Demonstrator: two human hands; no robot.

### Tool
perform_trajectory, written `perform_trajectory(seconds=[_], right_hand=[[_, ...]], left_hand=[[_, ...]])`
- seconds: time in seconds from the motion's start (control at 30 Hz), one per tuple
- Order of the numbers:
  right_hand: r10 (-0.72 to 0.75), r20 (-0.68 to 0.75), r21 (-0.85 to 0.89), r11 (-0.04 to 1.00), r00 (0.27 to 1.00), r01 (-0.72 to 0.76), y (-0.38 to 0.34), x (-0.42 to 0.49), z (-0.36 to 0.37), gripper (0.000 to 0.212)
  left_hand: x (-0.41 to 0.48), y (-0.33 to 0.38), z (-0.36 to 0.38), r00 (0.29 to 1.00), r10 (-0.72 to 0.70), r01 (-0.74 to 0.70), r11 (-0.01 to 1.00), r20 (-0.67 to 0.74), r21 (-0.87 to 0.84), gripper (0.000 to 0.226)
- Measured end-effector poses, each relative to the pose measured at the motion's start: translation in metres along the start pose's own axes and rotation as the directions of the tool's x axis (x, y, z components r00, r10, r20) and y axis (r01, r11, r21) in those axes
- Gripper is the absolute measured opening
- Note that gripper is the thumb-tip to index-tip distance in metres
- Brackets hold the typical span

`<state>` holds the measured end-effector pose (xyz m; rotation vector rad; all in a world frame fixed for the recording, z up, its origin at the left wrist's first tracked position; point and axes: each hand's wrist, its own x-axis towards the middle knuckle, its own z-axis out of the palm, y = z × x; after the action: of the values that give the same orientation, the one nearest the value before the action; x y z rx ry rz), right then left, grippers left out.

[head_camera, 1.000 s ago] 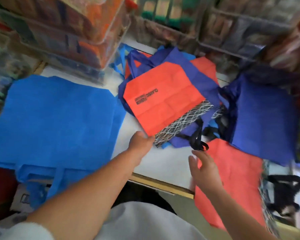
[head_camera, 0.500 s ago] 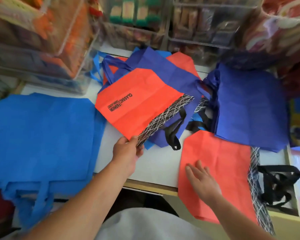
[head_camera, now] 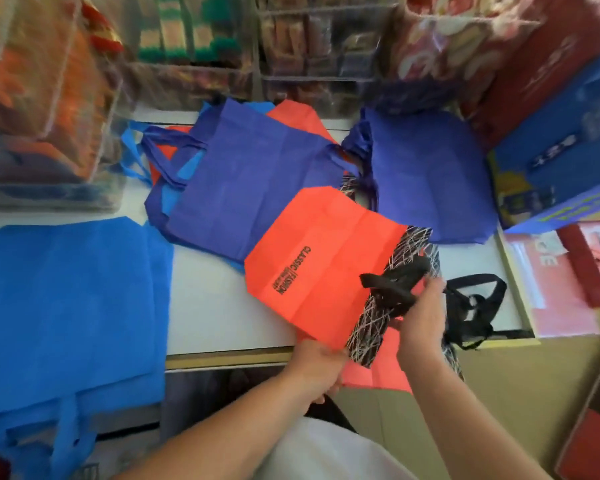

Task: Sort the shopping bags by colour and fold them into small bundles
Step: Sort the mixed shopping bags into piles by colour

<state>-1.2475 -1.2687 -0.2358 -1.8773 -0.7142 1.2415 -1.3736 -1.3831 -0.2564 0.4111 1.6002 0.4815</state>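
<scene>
Evidently light, limp non-woven fabric. Left hand [head_camera: 317, 368] pinching red bag [head_camera: 323, 261] corner; right hand [head_camera: 421, 317] clasping black handles [head_camera: 392, 284]. Best gripped at seams.

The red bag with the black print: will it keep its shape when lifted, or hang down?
Probably floppy: the red bag shows fold creases and bends where the left hand and right hand hold it. Likely light: thin cloth. Its black handles dangle, so they may snag.
</scene>
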Motion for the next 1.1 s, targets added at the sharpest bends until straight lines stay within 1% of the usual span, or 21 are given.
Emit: perform_trajectory(seconds=[0.03, 0.07, 0.1, 0.13, 0.2, 0.27, 0.3, 0.33, 0.37, 0.4, 0.47, 0.5, 0.57, 0.63, 0.7, 0.73, 0.8, 0.9, 1.0, 1.03, 1.1], right_hand=[[-0.016, -0.019, -0.028, 0.999, 1.0, 0.016, 0.003, 0.001, -0.011, 0.069], [-0.052, -0.035, -0.097, 0.994, 0.998, 0.048, 0.007, 0.003, -0.021, 0.071], [-0.097, -0.047, -0.214, 0.973, 0.994, 0.085, 0.011, 0.005, -0.032, 0.075], [-0.155, -0.029, -0.34, 0.93, 0.987, 0.136, 0.016, 0.008, -0.042, 0.077], [-0.287, 0.049, -0.514, 0.814, 0.957, 0.27, 0.02, 0.009, -0.052, 0.067], [-0.415, 0.228, -0.634, 0.623, 0.881, 0.458, 0.028, 0.014, -0.056, 0.057], [-0.426, 0.348, -0.679, 0.5, 0.835, 0.538, 0.032, 0.014, -0.056, 0.054], [-0.403, 0.467, -0.687, 0.396, 0.787, 0.61, 0.038, 0.015, -0.058, 0.053], [-0.328, 0.557, -0.685, 0.338, 0.763, 0.646, 0.042, 0.016, -0.061, 0.053], [-0.254, 0.616, -0.674, 0.32, 0.746, 0.666, 0.046, 0.018, -0.064, 0.054], [-0.152, 0.621, -0.688, 0.366, 0.769, 0.627, 0.046, 0.022, -0.072, 0.056], [-0.139, 0.608, -0.692, 0.39, 0.782, 0.607, 0.045, 0.026, -0.076, 0.056], [-0.179, 0.602, -0.676, 0.404, 0.778, 0.616, 0.045, 0.033, -0.084, 0.052], [-0.268, 0.611, -0.659, 0.35, 0.745, 0.666, 0.048, 0.041, -0.09, 0.048], [-0.341, 0.616, -0.64, 0.308, 0.71, 0.703, 0.05, 0.045, -0.092, 0.046], [-0.352, 0.611, -0.634, 0.319, 0.709, 0.704, 0.048, 0.045, -0.091, 0.046], [-0.358, 0.62, -0.611, 0.337, 0.698, 0.716, 0.044, 0.044, -0.083, 0.047], [-0.278, 0.694, -0.582, 0.327, 0.664, 0.745, 0.037, 0.044, -0.06, 0.05], [-0.079, 0.749, -0.587, 0.38, 0.657, 0.715, 0.038, 0.037, -0.034, 0.048], [-0.039, 0.756, -0.591, 0.389, 0.654, 0.707, 0.04, 0.034, -0.026, 0.046], [-0.044, 0.773, -0.582, 0.349, 0.633, 0.735, 0.045, 0.027, -0.013, 0.043]], left_hand=[[-0.002, -0.001, -0.002, 0.996, -0.018, 0.008, 0.994, 0.087, 0.107, 0.041], [-0.001, -0.002, -0.005, 0.994, -0.003, -0.014, 0.988, 0.109, 0.154, 0.045], [0.002, -0.002, -0.008, 0.996, 0.053, -0.062, 0.988, 0.068, 0.138, 0.046], [0.006, 0.0, -0.012, 0.993, 0.119, -0.116, 0.988, -0.017, 0.103, 0.044], [0.021, 0.005, -0.021, 0.954, 0.23, -0.211, 0.971, -0.193, 0.114, 0.032], [0.037, 0.01, -0.03, 0.907, 0.291, -0.225, 0.946, -0.304, 0.234, 0.017], [0.045, 0.009, -0.035, 0.886, 0.311, -0.212, 0.931, -0.343, 0.297, 0.016], [0.052, 0.008, -0.041, 0.867, 0.327, -0.19, 0.915, -0.376, 0.357, 0.022], [0.06, 0.006, -0.048, 0.851, 0.341, -0.163, 0.895, -0.4, 0.415, 0.031], [0.069, 0.006, -0.057, 0.843, 0.339, -0.123, 0.877, -0.417, 0.465, 0.042], [0.087, 0.009, -0.076, 0.837, 0.317, -0.058, 0.863, -0.447, 0.503, 0.067], [0.096, 0.01, -0.084, 0.833, 0.303, -0.053, 0.876, -0.462, 0.479, 0.077], [0.103, 0.013, -0.09, 0.814, 0.268, -0.088, 0.933, -0.515, 0.348, 0.084], [0.098, 0.013, -0.083, 0.771, 0.258, -0.114, 0.955, -0.582, 0.273, 0.076], [0.085, 0.012, -0.066, 0.751, 0.299, -0.152, 0.946, -0.588, 0.287, 0.049], [0.08, 0.011, -0.054, 0.76, 0.334, -0.203, 0.937, -0.557, 0.286, 0.037], [0.069, 0.005, -0.029, 0.801, 0.366, -0.283, 0.929, -0.473, 0.239, 0.033], [0.062, -0.005, -0.006, 0.837, 0.341, -0.294, 0.94, -0.429, 0.174, 0.03], [0.055, -0.008, -0.005, 0.892, 0.268, -0.261, 0.963, -0.365, 0.068, 0.024], [0.055, -0.006, -0.013, 0.896, 0.244, -0.247, 0.968, -0.371, 0.041, 0.029], [0.055, 0.002, -0.04, 0.883, 0.173, -0.187, 0.982, -0.437, 0.011, 0.041]])
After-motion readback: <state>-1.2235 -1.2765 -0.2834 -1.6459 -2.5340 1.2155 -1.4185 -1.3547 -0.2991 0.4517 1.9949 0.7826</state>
